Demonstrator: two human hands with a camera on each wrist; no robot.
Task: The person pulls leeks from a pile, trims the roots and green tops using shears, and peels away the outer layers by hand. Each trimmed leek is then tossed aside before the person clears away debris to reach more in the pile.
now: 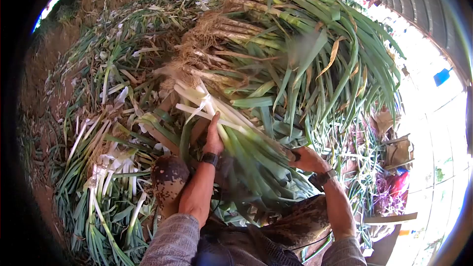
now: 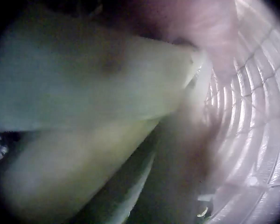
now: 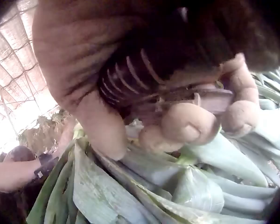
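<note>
A bundle of leeks with white stalks lies across the front of the person, a pale band around the stalks. The left hand grips it just below the band. In the left wrist view, blurred pale stalks fill the picture below part of the hand. At the bundle's green leaves is the right hand. Seen in the right wrist view, its fingers curl round a dark object with a ridged handle, above the leaves. What the object is, I cannot tell.
Behind the bundle rises a large pile of leeks, roots to the left. Trimmed leeks lie at the left, among loose leaves and scraps on the ground. A knee is beside the left forearm. Cardboard stands at the right.
</note>
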